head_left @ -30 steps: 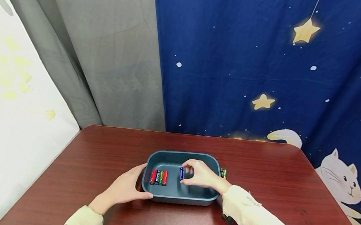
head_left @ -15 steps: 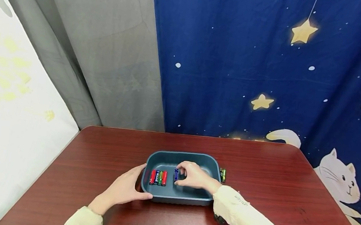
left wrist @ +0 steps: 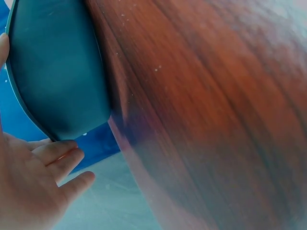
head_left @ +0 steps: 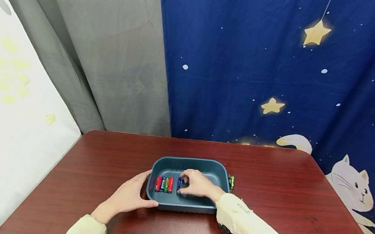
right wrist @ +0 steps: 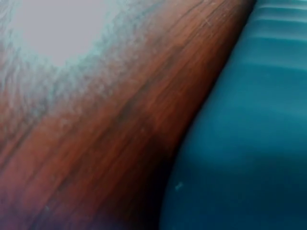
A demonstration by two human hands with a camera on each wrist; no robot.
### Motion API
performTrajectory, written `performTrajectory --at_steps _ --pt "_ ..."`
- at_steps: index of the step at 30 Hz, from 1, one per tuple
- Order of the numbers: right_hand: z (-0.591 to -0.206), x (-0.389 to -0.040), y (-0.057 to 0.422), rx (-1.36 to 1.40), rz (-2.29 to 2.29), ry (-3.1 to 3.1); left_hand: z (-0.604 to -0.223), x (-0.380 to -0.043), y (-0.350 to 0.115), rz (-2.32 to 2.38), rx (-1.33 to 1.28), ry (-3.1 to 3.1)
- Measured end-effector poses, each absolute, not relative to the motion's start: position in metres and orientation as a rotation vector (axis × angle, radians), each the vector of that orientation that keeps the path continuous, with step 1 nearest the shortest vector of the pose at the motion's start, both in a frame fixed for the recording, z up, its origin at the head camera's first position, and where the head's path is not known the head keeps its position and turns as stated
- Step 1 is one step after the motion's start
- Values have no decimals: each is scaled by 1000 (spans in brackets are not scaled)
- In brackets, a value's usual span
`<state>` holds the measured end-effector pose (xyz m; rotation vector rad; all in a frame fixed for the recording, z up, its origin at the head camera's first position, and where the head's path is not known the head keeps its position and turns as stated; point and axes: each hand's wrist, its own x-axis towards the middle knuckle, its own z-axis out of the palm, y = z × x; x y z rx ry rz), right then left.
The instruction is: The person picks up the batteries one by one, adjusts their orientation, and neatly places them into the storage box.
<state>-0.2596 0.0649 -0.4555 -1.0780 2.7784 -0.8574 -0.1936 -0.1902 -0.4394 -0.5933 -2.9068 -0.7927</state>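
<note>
In the head view a blue-grey plastic bin (head_left: 168, 207) stands on the table. My left hand (head_left: 130, 193) rests against its left end, thumb at the front corner, other fingers spread along the left side. The left wrist view shows that hand's fingers (left wrist: 67, 160) fairly straight, some at the bin's edge. Inside the bin, my right hand (head_left: 197, 183) pinches a dark blue battery (head_left: 179, 183) between thumb and fingers, upright in the view. Left of it is a side-by-side row of batteries, with red ones (head_left: 170, 185) at both ends and a green one (head_left: 166, 185) between.
Green batteries (head_left: 232, 182) lie just outside the bin's right side, partly hidden by it. The reddish-brown wooden table (head_left: 118, 155) extends around the bin. Grey and blue curtains (head_left: 229, 79) hang behind. The right wrist view shows only table and the bin's outer wall (right wrist: 249, 134).
My right hand has moved left inside the bin with the blue battery, bringing it closer to the row. My left hand has stayed at the bin's left end.
</note>
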Motion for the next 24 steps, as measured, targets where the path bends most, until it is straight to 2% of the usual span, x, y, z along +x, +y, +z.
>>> performTrajectory --at_steps 24 --pt "-453 -252 50 -973 -791 2813 -440 -192 -191 -799 -616 -2889"
